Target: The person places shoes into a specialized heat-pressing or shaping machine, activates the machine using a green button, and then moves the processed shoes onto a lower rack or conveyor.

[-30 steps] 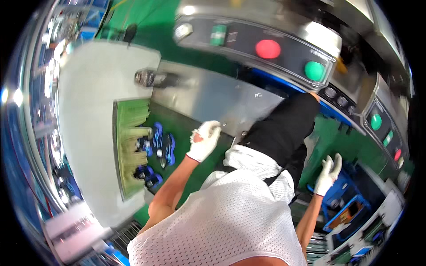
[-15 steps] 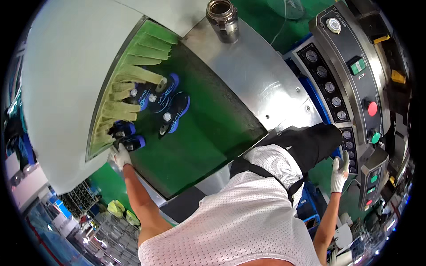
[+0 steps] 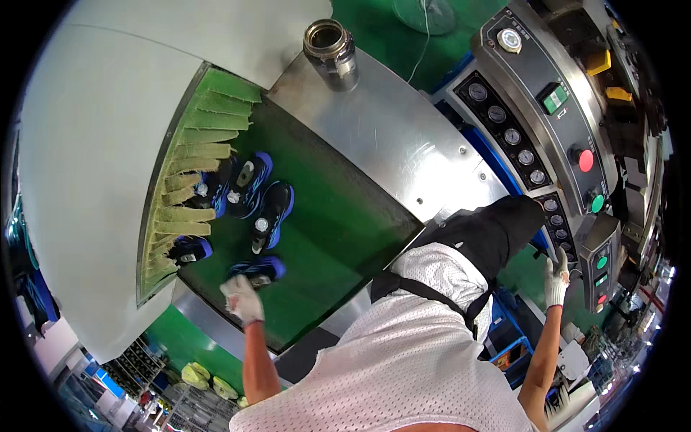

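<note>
Away from the green flaps (image 3: 196, 157), a blue-black shoe (image 3: 260, 270) has shifted right across the green surface (image 3: 324, 252), now lying clear of them.
The gloved left hand (image 3: 242, 299) reaches forward at its near side, grip unclear; the right hand (image 3: 556, 279), fingers extended, grasping nothing, is near the gauges (image 3: 551, 205).

The left hand (image 3: 243, 299) is at a blue-black shoe (image 3: 266, 268) — the right hand (image 3: 556, 281) near gauges (image 3: 556, 219).

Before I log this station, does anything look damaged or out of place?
Yes: the green strips look frayed and uneven at their ends. A lidless flask stands on the metal ledge, where it might get knocked. The shoes lie at mixed angles, perhaps normally.
</note>
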The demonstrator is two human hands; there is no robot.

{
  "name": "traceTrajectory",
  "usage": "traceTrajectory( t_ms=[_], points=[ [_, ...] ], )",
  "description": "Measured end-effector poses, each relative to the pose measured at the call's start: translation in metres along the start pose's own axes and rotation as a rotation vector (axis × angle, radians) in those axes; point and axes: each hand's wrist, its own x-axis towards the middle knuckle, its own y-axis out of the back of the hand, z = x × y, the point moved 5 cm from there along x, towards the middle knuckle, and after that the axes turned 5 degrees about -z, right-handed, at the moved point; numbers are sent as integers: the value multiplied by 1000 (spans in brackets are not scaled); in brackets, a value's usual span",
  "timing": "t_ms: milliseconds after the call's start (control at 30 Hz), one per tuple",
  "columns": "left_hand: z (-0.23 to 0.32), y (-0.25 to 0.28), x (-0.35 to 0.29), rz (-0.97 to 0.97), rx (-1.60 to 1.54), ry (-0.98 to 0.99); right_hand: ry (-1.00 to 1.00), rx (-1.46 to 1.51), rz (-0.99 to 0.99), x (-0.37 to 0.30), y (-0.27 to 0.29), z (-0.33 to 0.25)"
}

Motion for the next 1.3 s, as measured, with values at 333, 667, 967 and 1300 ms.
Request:
traceTrajectory(
  t_ms=[333, 667, 967, 1300],
  points=[
    [210, 63, -37, -52, -716, -394, 352, 201, -71, -44, -15, -197],
    [519, 236, -162, -190, -676, -1540, 582, 116, 251, -54, -10, -284],
    [658, 340, -389, -107, -526, -2515, -51, 1094, 166, -150, 53, -63],
    [1004, 331, -471, 31, -456, -2048, -409, 1862, 914, -183, -68, 54]
  ],
)
